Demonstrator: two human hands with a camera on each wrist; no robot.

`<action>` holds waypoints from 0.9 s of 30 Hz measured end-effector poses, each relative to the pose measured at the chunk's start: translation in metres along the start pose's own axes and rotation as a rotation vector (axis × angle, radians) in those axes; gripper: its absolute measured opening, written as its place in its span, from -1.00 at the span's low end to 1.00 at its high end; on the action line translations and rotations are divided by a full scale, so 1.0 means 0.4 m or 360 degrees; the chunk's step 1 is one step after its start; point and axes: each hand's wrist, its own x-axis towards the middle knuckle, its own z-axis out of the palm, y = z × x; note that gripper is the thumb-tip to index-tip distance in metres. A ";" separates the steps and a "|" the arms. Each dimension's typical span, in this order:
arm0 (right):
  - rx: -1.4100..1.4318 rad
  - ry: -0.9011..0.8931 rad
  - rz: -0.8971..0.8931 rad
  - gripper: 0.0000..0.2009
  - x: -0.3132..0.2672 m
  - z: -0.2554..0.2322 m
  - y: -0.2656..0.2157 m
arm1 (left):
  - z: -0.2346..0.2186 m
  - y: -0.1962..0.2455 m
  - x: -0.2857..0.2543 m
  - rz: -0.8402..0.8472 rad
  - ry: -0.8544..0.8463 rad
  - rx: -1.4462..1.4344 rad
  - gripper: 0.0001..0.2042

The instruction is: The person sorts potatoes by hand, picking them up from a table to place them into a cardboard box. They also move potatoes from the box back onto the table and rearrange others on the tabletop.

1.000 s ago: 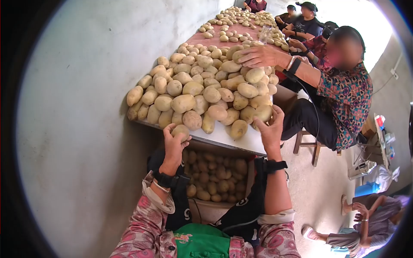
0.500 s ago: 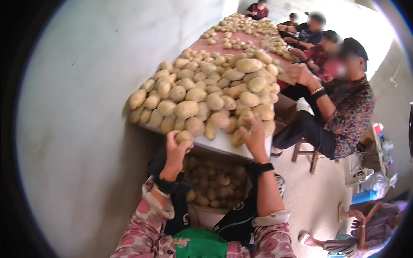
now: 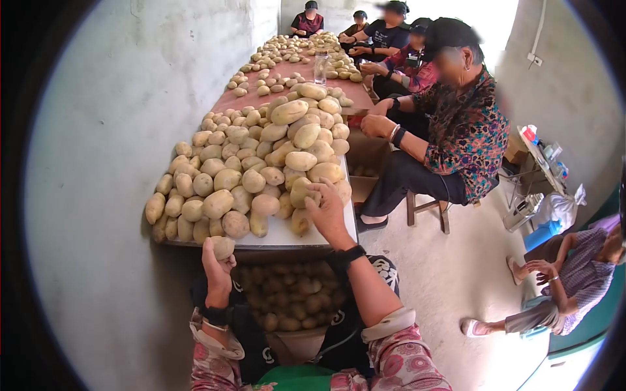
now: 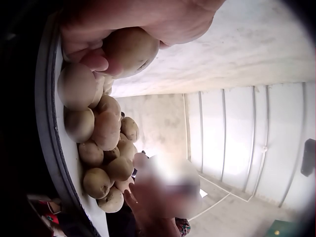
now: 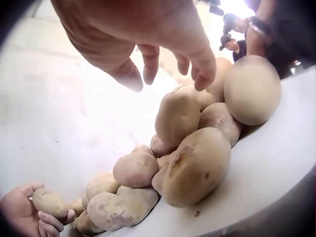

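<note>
At the near left corner of the heap, my left hand (image 3: 217, 272) grips a potato (image 3: 222, 247). The left wrist view shows that potato (image 4: 131, 52) between thumb and fingers, beside the table edge. My right hand (image 3: 331, 215) is over the near right part of the potato pile (image 3: 228, 179). In the right wrist view the right hand (image 5: 143, 37) has its fingers spread and bent loosely downward, holding nothing, just above a potato (image 5: 178, 116). Another potato (image 5: 196, 167) with a brown blemish lies near the white edge.
Below the table edge (image 3: 261, 242) stands a box of potatoes (image 3: 290, 296). A person in a patterned shirt (image 3: 466, 130) sits at the table's right side, with several others beyond. A clear glass (image 3: 321, 67) stands farther back. Another person (image 3: 574, 280) sits at the far right.
The head view has swung, so the table appears farther left. My left hand keeps its potato. The right hand has stayed around the pile's near right part. The neighbour's hands have come together.
</note>
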 end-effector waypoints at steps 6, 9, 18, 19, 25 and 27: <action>0.0781 -0.0049 0.0415 -0.90 0.000 -0.018 0.008 | 0.054 0.021 -0.024 -0.0138 0.0142 0.0037 -0.53; 0.0971 -0.0070 0.0387 -0.82 0.004 -0.025 0.007 | 0.040 0.012 -0.012 -0.0188 0.0063 0.0043 -0.55; 0.1214 0.0185 0.0762 -0.80 0.029 -0.058 -0.003 | 0.098 0.019 -0.005 0.0852 -0.0296 0.1467 -0.73; 0.1284 0.0187 0.0740 -0.79 0.031 -0.060 0.009 | 0.110 0.025 -0.001 0.0956 -0.0319 0.1559 -0.69; 0.1389 0.0134 0.0776 -0.83 0.039 -0.084 -0.008 | 0.189 0.063 0.050 0.1375 -0.0378 0.2041 -0.44; 0.1386 0.0137 0.0788 -0.83 0.040 -0.085 -0.007 | 0.202 0.062 0.084 0.1420 -0.0377 0.2134 -0.43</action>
